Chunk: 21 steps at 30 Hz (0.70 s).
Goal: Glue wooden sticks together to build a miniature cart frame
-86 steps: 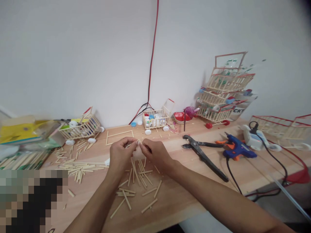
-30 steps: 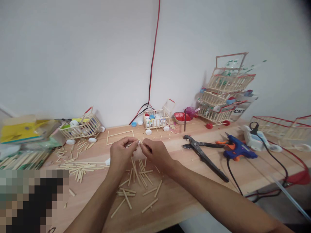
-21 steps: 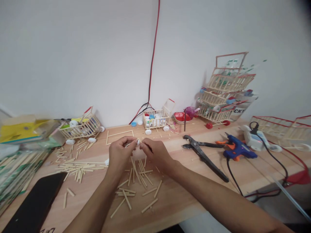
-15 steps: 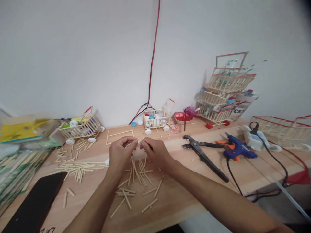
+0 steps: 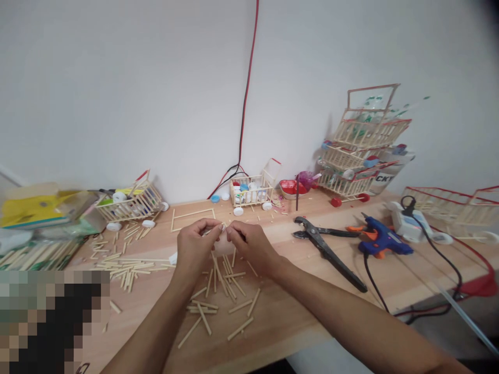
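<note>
My left hand (image 5: 197, 249) and my right hand (image 5: 253, 246) meet above the middle of the wooden table. Both are closed in a pinch, fingertips almost touching. A tiny whitish piece (image 5: 223, 227) shows at the left fingertips, too small to name. What the right fingers hold is hidden. Below the hands lie several short wooden sticks (image 5: 218, 278) in a loose scatter. Just behind them, a thin rectangular stick frame (image 5: 193, 213) lies flat. To the left is a pile of cut sticks (image 5: 128, 267).
Pliers (image 5: 327, 252) and a blue glue gun (image 5: 384, 239) with a cord lie to the right. Small stick carts (image 5: 251, 191) stand along the wall, others stacked (image 5: 351, 156) at right. A red-stained dish (image 5: 292, 189) sits behind. Bundled sticks (image 5: 35, 254) lie left; pixelation covers the lower left corner.
My two hands stay pinched together in almost the same place, with only a very slight shift. The black flat object at lower left is now covered by pixelation.
</note>
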Tool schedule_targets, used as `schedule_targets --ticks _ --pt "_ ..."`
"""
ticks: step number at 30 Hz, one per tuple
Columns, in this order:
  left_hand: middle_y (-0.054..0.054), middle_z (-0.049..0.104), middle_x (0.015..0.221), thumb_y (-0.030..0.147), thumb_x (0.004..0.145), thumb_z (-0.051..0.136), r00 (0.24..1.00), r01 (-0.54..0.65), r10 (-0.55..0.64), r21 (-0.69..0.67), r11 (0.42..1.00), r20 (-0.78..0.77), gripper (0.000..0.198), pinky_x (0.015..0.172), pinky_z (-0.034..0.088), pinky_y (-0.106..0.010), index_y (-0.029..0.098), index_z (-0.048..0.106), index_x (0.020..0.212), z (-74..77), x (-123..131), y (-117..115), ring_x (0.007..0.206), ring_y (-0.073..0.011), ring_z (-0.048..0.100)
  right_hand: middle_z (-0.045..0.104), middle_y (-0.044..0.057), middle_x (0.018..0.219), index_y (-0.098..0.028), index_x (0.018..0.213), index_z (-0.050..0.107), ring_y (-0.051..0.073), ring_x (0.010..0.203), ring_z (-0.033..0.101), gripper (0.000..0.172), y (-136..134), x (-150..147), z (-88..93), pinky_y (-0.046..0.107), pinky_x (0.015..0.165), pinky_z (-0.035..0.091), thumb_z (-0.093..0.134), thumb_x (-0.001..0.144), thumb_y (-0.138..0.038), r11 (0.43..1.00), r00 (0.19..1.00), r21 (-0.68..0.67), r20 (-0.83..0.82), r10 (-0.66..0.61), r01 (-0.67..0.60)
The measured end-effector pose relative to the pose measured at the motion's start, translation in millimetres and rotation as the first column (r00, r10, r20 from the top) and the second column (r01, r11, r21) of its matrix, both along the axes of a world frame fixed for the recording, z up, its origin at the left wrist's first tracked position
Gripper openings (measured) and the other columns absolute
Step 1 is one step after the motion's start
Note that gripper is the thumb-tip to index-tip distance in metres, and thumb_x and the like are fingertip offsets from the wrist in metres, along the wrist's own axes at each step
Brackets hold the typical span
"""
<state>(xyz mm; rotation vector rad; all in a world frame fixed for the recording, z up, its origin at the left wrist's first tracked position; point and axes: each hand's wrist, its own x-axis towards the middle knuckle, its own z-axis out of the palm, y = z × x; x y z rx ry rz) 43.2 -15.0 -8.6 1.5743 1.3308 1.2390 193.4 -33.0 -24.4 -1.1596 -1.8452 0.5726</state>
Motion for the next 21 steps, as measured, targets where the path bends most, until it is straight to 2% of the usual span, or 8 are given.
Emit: schedule_targets --ticks 21 --pt "0.001 0.063 0.059 0.032 0.069 0.066 1.0 0.0 0.0 0.014 1.0 -0.012 0.02 0.044 0.04 -0.02 0.014 0.07 0.076 0.1 -0.2 -1.4 0.048 -0.0098 0.051 0.049 -0.004 0.062 -0.017 0.07 0.052 0.01 0.061 0.046 0.028 -0.3 0.0 -1.7 0.021 0.061 0.029 0.037 0.094 -0.02 1.0 1.0 -0.009 0.022 0.014 -0.014"
